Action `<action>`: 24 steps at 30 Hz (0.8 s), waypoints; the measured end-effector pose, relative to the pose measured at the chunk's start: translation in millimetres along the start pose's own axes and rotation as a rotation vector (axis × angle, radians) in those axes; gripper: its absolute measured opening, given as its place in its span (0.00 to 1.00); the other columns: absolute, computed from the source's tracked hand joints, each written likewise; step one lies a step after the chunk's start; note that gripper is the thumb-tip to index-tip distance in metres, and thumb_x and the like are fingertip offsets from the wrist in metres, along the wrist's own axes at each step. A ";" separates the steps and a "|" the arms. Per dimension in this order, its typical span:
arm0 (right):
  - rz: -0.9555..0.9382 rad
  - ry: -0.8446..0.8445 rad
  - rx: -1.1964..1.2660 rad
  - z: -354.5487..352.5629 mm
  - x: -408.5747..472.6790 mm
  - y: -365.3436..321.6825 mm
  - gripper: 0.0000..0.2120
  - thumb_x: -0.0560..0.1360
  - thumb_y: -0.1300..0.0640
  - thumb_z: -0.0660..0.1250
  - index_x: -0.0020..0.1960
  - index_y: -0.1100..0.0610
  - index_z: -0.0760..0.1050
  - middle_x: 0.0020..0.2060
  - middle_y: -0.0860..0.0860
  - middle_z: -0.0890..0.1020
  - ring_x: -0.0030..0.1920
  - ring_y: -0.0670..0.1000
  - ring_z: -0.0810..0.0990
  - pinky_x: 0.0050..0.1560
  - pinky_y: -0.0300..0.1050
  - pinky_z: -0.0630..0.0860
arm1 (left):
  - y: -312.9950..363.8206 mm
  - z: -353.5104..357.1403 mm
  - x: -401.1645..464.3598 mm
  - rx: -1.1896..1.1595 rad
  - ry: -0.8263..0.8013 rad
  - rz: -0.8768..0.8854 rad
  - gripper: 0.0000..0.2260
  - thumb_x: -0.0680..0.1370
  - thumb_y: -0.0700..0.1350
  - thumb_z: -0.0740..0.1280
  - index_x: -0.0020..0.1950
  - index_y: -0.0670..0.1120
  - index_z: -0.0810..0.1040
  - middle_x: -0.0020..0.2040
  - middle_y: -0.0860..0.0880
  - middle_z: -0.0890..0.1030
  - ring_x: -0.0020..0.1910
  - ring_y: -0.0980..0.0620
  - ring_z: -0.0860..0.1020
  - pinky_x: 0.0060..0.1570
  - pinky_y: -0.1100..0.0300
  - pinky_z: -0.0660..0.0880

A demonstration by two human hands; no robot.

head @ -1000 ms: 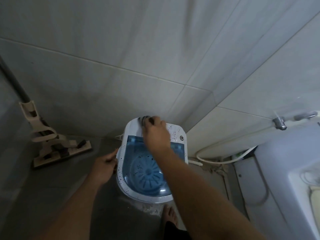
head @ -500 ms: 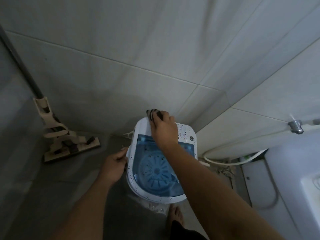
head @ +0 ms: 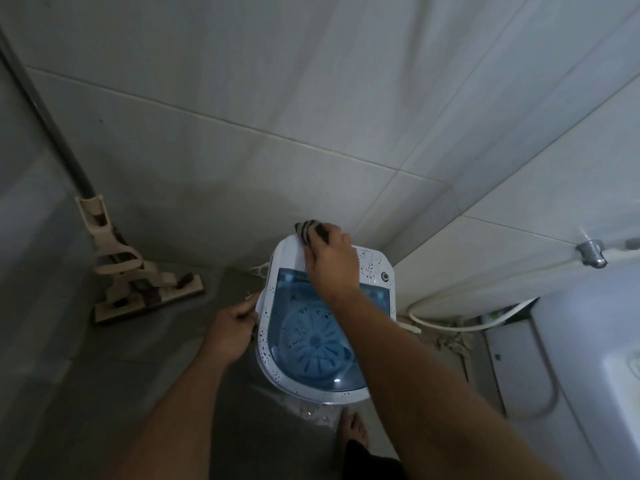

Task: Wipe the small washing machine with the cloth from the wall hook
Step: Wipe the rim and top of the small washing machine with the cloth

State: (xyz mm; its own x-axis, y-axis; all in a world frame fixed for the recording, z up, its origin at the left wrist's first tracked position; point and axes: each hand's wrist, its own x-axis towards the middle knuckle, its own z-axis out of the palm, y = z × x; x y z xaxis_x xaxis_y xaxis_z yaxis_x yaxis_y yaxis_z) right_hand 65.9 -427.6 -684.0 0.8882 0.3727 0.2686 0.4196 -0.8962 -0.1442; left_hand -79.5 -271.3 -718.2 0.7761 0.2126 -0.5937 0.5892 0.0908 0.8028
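Right hand (head: 331,261) presses striped cloth (head: 309,229) on washing machine (head: 277,372) back edge, left hand (head: 231,332) seemingly grips its left side.

We see the washing machine (head: 325,327) in the floor's far corner, mop (head: 138,285) to its left, hose (head: 460,323) to its right, cloth (head: 308,230) on its back edge.

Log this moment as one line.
phase: wiping | right hand: presses cloth on washing machine rear top | left hand: steadies its left rim
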 end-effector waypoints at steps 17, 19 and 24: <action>0.235 0.046 0.302 -27.6 14.7 49.0 0.16 0.80 0.52 0.65 0.65 0.56 0.80 0.61 0.59 0.78 0.58 0.63 0.77 0.60 0.52 0.76 | -0.3 8.5 4.9 -0.026 0.045 -0.002 0.19 0.82 0.35 0.61 0.72 0.47 0.74 0.60 0.45 0.81 0.51 0.49 0.80 0.57 0.52 0.76; 0.331 -0.022 0.255 -26.8 6.3 79.9 0.15 0.81 0.51 0.64 0.64 0.55 0.80 0.61 0.59 0.77 0.60 0.63 0.77 0.61 0.53 0.78 | 0.2 8.0 5.1 -0.002 0.051 -0.003 0.19 0.82 0.34 0.61 0.72 0.47 0.74 0.59 0.47 0.81 0.53 0.48 0.79 0.57 0.52 0.76; 0.242 -0.098 0.158 -25.5 -25.2 94.8 0.16 0.82 0.51 0.64 0.68 0.52 0.78 0.65 0.57 0.75 0.63 0.62 0.73 0.57 0.53 0.78 | 0.8 7.2 5.6 0.028 0.040 -0.007 0.19 0.82 0.35 0.61 0.72 0.49 0.75 0.60 0.45 0.83 0.55 0.46 0.81 0.58 0.51 0.77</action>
State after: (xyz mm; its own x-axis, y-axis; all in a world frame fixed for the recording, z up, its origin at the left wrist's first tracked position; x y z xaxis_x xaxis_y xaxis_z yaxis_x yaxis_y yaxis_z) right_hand 78.5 -528.1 -680.1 0.9764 0.1816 0.1168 0.2111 -0.9160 -0.3413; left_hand -73.1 -277.0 -721.3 0.7626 0.2509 -0.5962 0.6011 0.0658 0.7965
